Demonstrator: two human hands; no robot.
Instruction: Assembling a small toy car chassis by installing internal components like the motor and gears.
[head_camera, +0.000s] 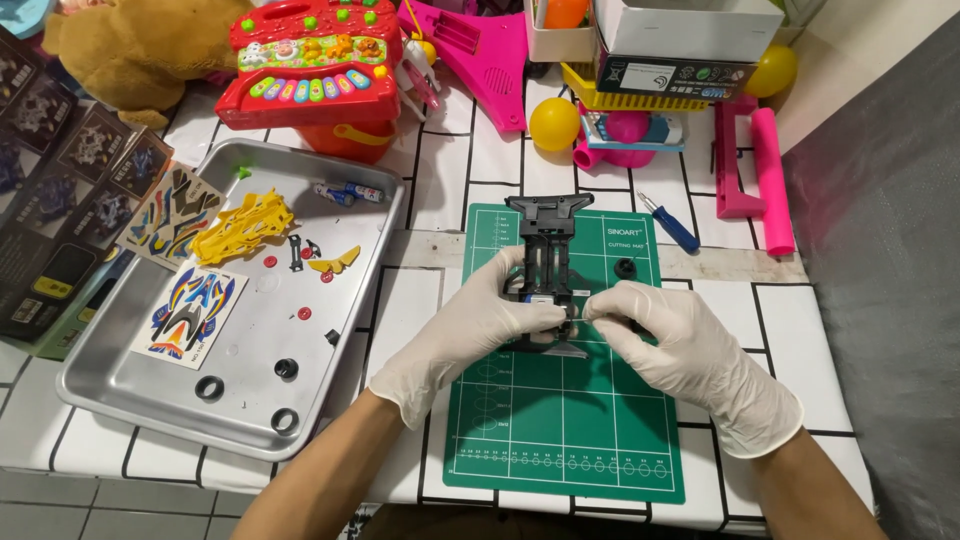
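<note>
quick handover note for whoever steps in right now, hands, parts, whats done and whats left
Left hand, in a white glove: pinching the near end of the black plastic toy car chassis on the green cutting mat.
Right hand, gloved too: fingertips meet the left at the same spot, on a small part too tiny to identify.
Parts: one small black wheel on the mat; the metal tray holds the yellow plastic body shell, black tyres, sticker sheets and small red pieces. Blue-handled screwdriver lies beside the mat.
Done: bare chassis is on the mat.
Left: shell, tyres and stickers are not yet on.
</note>
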